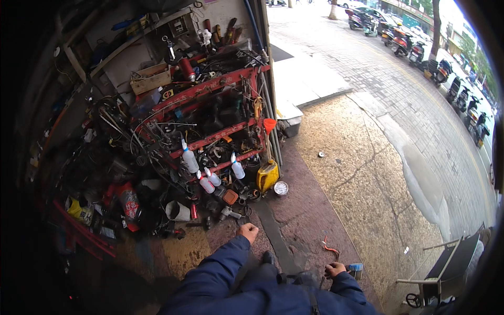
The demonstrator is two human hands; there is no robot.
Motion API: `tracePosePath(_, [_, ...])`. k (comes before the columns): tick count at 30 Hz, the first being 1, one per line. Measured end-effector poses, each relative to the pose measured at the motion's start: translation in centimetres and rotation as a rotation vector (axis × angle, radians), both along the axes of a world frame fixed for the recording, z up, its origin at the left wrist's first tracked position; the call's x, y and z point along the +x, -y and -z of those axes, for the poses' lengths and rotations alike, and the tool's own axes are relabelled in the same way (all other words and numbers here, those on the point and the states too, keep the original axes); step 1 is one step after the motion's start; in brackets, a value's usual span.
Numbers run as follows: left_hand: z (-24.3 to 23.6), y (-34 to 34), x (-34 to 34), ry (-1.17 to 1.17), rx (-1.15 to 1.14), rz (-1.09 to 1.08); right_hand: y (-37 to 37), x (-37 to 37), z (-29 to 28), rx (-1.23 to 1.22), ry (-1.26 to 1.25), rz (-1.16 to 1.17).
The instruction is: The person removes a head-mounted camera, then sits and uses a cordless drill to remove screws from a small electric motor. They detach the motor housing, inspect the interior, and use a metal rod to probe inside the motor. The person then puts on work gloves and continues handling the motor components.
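My left hand [248, 232] is closed in a fist over the floor, with nothing showing in it. Just beyond it lie a grey metal tool [229, 212] and small dark parts. My right hand [334, 270] is curled closed at my right side; what it holds, if anything, is hidden. A bent orange-red strip [331, 249] reaches close to its knuckles, and I cannot tell whether it touches them. A blue container [355, 270] appears just right of this hand.
A red metal rack [205, 90] crowded with tools and parts stands ahead left. By its foot are spray bottles [189, 157], a yellow jug [268, 176] and a round tin [281, 189]. A dark chair [446, 270] stands right. Beyond the paving, scooters [401, 42] are parked.
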State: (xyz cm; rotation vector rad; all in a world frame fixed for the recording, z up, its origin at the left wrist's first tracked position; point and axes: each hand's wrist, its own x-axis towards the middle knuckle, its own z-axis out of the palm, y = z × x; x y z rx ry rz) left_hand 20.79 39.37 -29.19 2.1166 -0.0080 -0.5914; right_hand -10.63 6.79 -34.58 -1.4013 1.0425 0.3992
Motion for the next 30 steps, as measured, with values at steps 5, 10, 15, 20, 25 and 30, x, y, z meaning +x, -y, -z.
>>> tracePosePath(5, [-1.8,2.0,-2.8,0.087,-0.006,0.141,2.2,-4.9,-0.9,-0.115,-0.102,0.213])
tracePosePath(10, [-2.4,6.3,-8.2,0.029,-0.107,0.509,0.4,-13.2,-4.3,-0.491,-0.050,0.184])
tracePosePath(15, [2.4,11.1,-7.8,-0.161,-0.312,0.900,-9.4,-22.5,-5.9,-0.671,-0.327,0.613])
tracePosePath(20, [7.1,15.4,-5.1,-0.283,-0.085,1.100,-28.0,-27.0,-5.9,-0.388,-0.531,1.118])
tracePosePath(25, [5.4,16.5,-10.7,-0.374,0.009,1.142,-45.2,-27.5,-6.5,-0.109,-0.572,1.298])
tracePosePath(30, [3.8,14.7,-20.0,-0.440,-0.005,1.361,-53.3,-29.7,-4.2,-0.068,-0.521,1.563])
